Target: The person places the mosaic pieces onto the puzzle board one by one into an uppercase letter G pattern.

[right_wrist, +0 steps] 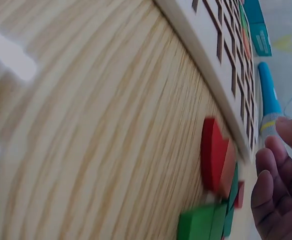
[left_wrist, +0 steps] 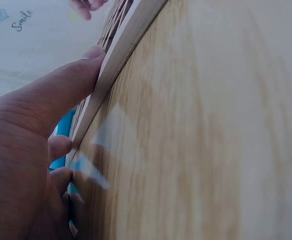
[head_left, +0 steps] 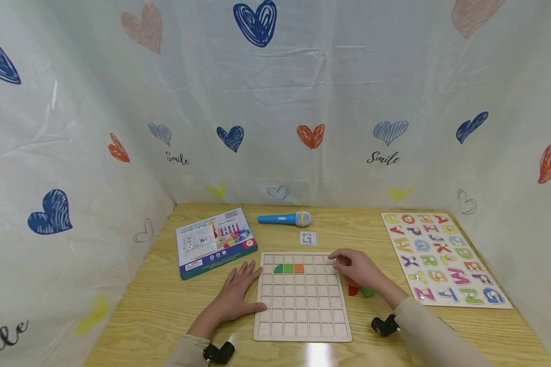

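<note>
A wooden grid board [head_left: 303,302] lies flat on the table. In one of its upper rows sit a dark green rounded piece [head_left: 278,268], a light green square [head_left: 288,268] and an orange square [head_left: 299,268], side by side. My left hand [head_left: 236,294] rests at the board's left edge, fingers spread, thumb touching the rim. Over the board's upper right corner hovers my right hand [head_left: 359,269], its fingers loosely bent; no piece shows between them. Beneath that hand, loose red [right_wrist: 212,157] and green pieces [right_wrist: 198,223] lie on the table beside the board, partly hidden in the head view.
A small patterned card [head_left: 308,238] lies behind the board, with a blue toy microphone [head_left: 280,219] farther back. At the back left is a printed box [head_left: 216,243]. An alphabet puzzle board [head_left: 441,260] lies on the right. A heart-printed curtain [head_left: 275,102] encloses the table.
</note>
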A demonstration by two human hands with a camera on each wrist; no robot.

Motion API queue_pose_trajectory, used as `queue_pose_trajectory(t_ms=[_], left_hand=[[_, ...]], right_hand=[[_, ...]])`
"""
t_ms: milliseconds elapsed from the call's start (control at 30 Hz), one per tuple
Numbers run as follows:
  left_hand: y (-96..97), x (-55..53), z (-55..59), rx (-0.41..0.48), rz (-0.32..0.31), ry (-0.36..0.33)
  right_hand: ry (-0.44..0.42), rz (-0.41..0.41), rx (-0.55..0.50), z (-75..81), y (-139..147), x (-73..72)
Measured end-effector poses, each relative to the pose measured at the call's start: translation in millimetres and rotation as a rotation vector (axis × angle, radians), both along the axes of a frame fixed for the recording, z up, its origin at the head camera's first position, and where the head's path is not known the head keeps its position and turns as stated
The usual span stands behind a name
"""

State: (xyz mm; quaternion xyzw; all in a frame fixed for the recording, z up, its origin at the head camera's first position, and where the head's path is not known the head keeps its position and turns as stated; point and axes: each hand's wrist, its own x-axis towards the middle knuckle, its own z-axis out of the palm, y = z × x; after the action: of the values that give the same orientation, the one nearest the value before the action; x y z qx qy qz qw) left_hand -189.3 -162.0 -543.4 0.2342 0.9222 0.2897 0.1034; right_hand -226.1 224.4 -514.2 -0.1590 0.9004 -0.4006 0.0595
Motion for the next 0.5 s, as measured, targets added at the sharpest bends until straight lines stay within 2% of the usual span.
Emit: queue_pose_trajectory(t_ms=[300,500], left_hand=[[-0.4,0.4,0.4,0.002,0.002,-0.005],[-0.4,0.1,-2.4,0.000,0.004,0.003]], right_hand=[[0.036,-0.067,0.061,-1.9,39.0,7.6],[0.042,-0.086,0.118,0.1,51.7,12.9]])
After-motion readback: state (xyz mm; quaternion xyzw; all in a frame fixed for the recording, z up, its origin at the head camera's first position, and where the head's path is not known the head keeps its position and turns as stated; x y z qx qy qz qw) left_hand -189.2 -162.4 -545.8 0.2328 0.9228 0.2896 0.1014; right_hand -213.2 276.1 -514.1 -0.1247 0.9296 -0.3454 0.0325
